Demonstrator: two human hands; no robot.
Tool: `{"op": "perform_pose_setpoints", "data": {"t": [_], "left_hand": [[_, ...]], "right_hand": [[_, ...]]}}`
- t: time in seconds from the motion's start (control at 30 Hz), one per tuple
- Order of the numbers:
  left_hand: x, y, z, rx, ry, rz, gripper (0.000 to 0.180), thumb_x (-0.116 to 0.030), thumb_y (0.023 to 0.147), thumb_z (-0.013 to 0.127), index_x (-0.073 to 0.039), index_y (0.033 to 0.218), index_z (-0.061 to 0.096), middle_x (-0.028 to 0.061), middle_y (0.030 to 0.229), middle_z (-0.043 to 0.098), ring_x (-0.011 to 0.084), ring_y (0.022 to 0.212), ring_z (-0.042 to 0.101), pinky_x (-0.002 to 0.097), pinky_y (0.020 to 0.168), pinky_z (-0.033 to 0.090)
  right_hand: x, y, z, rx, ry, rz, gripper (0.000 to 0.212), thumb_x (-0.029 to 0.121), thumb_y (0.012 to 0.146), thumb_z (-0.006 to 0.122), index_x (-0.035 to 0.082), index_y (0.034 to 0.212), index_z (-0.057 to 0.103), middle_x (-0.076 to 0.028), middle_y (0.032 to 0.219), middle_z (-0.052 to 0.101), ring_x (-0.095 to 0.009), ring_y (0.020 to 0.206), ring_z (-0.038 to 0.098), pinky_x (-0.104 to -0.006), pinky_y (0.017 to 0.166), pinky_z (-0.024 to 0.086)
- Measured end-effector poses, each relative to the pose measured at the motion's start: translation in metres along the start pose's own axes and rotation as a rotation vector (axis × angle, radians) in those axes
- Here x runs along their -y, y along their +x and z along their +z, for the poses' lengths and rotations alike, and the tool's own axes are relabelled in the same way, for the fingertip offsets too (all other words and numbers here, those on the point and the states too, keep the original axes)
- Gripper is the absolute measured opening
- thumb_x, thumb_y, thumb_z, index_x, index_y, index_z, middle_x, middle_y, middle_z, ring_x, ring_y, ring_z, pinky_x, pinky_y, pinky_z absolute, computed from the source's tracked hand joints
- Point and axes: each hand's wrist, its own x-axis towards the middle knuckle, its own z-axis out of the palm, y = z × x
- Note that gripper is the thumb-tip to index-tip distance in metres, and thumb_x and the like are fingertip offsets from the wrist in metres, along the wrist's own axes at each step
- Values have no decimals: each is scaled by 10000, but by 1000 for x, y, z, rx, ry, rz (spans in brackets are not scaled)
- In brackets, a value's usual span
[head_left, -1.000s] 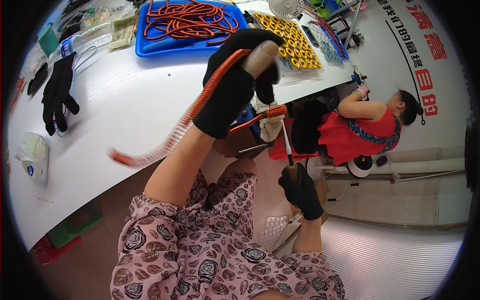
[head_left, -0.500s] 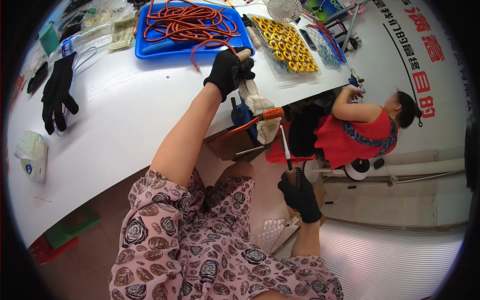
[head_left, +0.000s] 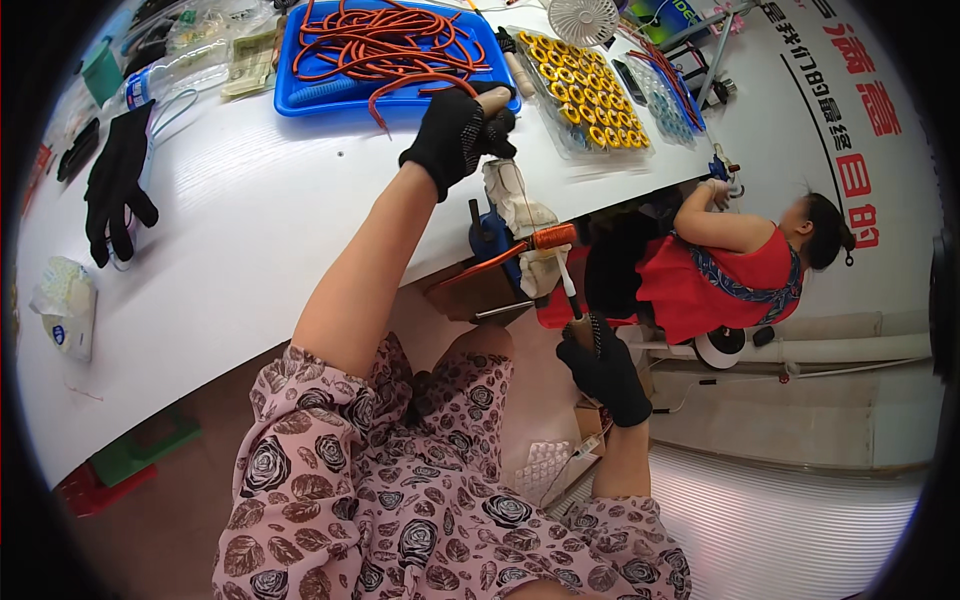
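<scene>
The white surface (head_left: 230,200), curved by the lens, fills the left and upper part of the view. Beyond its right end is a co-worker in a red top (head_left: 690,270). A blue tray (head_left: 287,65) at the far edge carries a tangled heap of orange-brown cords (head_left: 385,45); just to its right, a clear tray (head_left: 600,153) bears rows of yellow rings (head_left: 585,90). A small blue clamp (head_left: 492,232) stands at the near edge, with off-white cloth padding (head_left: 515,197) about it. Of the two black-gloved hands, the left hand (head_left: 455,140) is raised near the blue tray's lower right corner, pinching an orange cord (head_left: 372,105) that arches leftward with its end hanging down; a fine wire (head_left: 520,185) runs from this hand toward the coil below. The right hand (head_left: 605,375), lower, grips a brown-handled tool (head_left: 570,285) with its white shaft pointing upward. A spare black glove (head_left: 120,180) lies at left, and a tissue pack (head_left: 68,310) nearer the viewer. Smallest, the copper-coloured coil (head_left: 555,235) projects rightward at the padding. The tool tip is at its underside; contact cannot be told.
</scene>
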Motion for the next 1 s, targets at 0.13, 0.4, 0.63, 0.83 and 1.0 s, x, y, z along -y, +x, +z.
{"op": "perform_pose_setpoints", "data": {"t": [0.13, 0.4, 0.63, 0.83, 1.0], "left_hand": [[-32, -43, 7, -20, -30, 236, 200, -197, 872, 552, -17, 792, 583, 8, 558, 473, 87, 413, 444, 233, 388, 381], [-47, -83, 72, 210, -31, 401, 180, -147, 879, 544, -19, 1000, 580, 70, 668, 576, 127, 499, 545, 240, 438, 432], [-22, -34, 16, 26, -169, 268, 153, -181, 874, 547, -42, 929, 584, 10, 610, 491, 94, 449, 456, 251, 434, 437], [20, -3, -1, -176, -332, 13, 170, -194, 813, 638, -51, 892, 592, 12, 637, 499, 113, 482, 449, 241, 463, 424], [30, 13, -4, -152, -242, -91, 172, -188, 800, 651, -42, 867, 588, 52, 701, 529, 160, 560, 515, 272, 518, 461]], "right_hand": [[6, -12, 2, 3, 113, 200, 221, 206, 807, 617, 69, 950, 519, 12, 661, 532, -44, 523, 487, -216, 450, 373], [1, -17, 6, -35, 92, 166, 223, 211, 803, 621, 67, 939, 518, 0, 671, 541, -64, 563, 515, -233, 495, 408], [2, -19, 4, -49, 97, 220, 203, 192, 798, 614, 67, 924, 515, -20, 707, 548, -79, 615, 524, -254, 538, 424], [1, -23, 6, -66, 86, 236, 202, 181, 794, 619, 65, 923, 515, -28, 713, 553, -90, 631, 531, -265, 566, 437], [-4, -22, 4, -61, 81, 249, 214, 184, 794, 623, 61, 937, 523, -41, 739, 573, -104, 659, 553, -272, 581, 446]]}}
